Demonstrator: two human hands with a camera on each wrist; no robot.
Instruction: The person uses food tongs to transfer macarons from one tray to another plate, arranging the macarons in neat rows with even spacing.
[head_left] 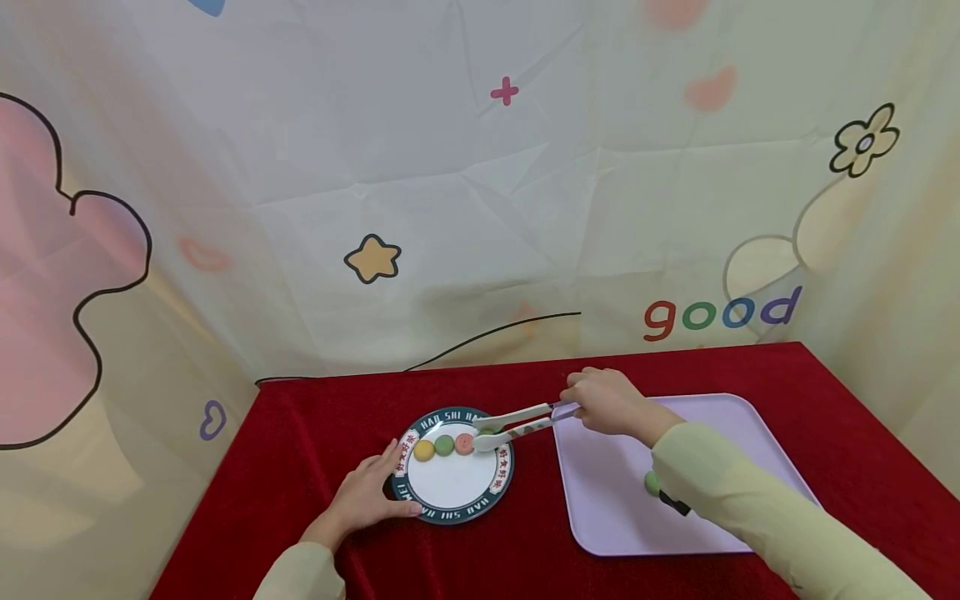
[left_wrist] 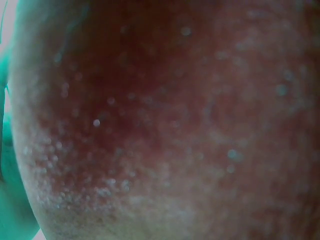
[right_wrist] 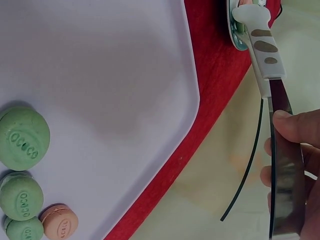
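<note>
My right hand (head_left: 606, 402) grips metal tongs (right_wrist: 287, 165) with white tips, which reach left over the plate's right side. Between the tips a green macaron (head_left: 487, 432) shows partly; whether it touches the plate cannot be told. A row of macarons lies on the round white plate (head_left: 450, 487) with a dark green lettered rim: yellow (head_left: 423, 451), green (head_left: 444, 445) and pink (head_left: 464, 444). At the plate's left rim rests my left hand (head_left: 360, 496), thumb at the front edge and fingers spread along the side. Blurred skin fills most of the left wrist view.
A lilac tray (head_left: 600, 525) stands right of the plate, beneath my right forearm. In the right wrist view it bears several macarons, green (right_wrist: 24, 140) and orange-pink (right_wrist: 60, 222). Red cloth (head_left: 315, 433) covers the table; a printed curtain (head_left: 465, 250) hangs behind it.
</note>
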